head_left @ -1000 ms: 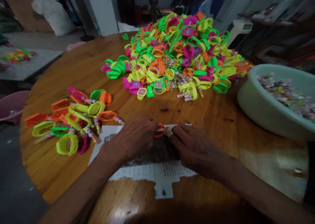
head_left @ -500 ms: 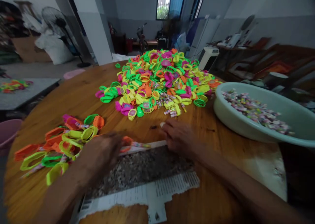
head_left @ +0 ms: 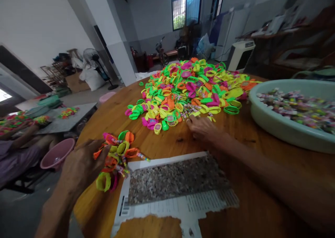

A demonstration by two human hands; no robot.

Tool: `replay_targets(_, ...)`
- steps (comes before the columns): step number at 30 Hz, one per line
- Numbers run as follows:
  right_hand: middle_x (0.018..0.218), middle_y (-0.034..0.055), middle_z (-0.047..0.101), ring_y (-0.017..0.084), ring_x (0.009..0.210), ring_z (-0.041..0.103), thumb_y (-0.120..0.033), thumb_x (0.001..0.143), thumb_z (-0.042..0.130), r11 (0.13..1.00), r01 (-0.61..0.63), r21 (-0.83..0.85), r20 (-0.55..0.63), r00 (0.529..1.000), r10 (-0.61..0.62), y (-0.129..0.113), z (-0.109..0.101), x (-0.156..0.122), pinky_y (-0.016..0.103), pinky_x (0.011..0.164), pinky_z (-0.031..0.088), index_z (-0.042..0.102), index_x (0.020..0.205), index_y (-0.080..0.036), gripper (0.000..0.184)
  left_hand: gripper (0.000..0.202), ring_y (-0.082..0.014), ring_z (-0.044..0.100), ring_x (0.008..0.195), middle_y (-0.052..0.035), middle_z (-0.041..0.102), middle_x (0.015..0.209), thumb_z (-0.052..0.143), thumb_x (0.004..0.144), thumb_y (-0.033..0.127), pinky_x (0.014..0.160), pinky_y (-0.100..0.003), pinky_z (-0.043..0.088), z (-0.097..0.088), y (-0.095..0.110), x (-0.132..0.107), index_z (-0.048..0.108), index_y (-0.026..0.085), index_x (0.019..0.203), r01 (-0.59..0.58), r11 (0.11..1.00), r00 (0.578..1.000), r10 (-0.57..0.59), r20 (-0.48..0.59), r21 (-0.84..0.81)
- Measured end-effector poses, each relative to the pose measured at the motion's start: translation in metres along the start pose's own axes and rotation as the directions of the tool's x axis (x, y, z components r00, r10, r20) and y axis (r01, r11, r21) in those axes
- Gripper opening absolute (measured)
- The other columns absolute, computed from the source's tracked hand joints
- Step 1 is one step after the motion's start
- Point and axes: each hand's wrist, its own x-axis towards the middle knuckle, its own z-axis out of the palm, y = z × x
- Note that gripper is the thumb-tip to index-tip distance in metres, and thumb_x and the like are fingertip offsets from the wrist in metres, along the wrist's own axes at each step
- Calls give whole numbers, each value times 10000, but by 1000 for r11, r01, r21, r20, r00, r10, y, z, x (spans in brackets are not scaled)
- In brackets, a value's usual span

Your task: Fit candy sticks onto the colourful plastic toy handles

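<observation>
- Toy watches [head_left: 110,164], left of centre: likely light, springy; pinch band.
- Candy tubes [head_left: 188,109], mid-frame: probably light, slick; pinch middle.
- Left hand [head_left: 85,161], right hand [head_left: 202,127]: can't tell finger grip.

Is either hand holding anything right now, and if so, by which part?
I cannot tell: the left hand is at the small heap of bands, the right hand at the wrapped tubes, but neither grip shows clearly.
</observation>
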Motion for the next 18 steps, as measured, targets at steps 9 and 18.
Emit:
replay_targets(9,1020,97,600,209,890,533,-92,911,475,962,128,242,-166,982,-88,-59,-42,-50,326,718,370,592,1033,-158,181,381,-290,669,997,-159,682,1110,496,929,428,784,-349,500,65,141,79,623,179,1188,-210,974,965,221,144,-86)
replay_targets(18,985,84,619,233,884,533,-121,883,541,929,94,358,-36,996,-87,-79,-35,-95,356,745,387,600,1033,-172,169,304,-222,682,931,-113,726,1010,435,958,327,777,-299,477,83,124,81,641,173,1119,-202,970,962,223,159,-136)
